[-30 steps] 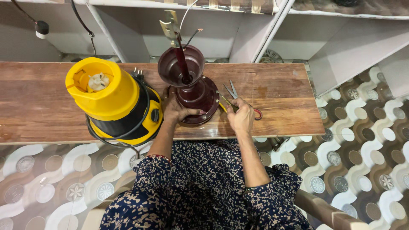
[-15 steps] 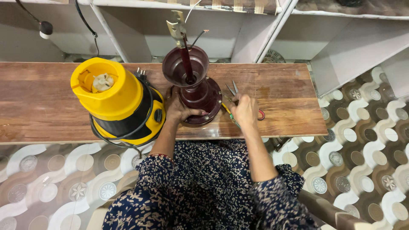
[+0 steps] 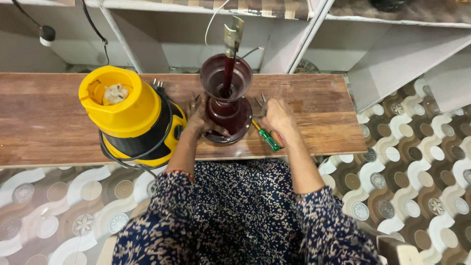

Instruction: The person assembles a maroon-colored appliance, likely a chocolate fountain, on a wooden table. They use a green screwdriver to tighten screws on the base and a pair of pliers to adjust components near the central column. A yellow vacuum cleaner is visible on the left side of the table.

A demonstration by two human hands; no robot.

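on the wooden bench [image 3: 59, 122], the maroon stand [image 3: 228, 105] sits upright at the middle, its pole and socket in place and a wire trailing off the top. the left hand [image 3: 198, 118] rests on its base, fingers spread. the right hand [image 3: 277, 118] lies over pliers [image 3: 261, 102] and a green screwdriver [image 3: 267, 140]; whether its fingers grip them i cannot tell. a yellow mixer base [image 3: 132, 118] stands left. the stand looks largely assembled, tools not yet applied.

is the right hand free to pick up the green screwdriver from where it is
Probably yes. The right hand rests on the wooden board right beside the green screwdriver, which lies flat with nothing over it. The left hand is against the maroon lamp base, out of the way.
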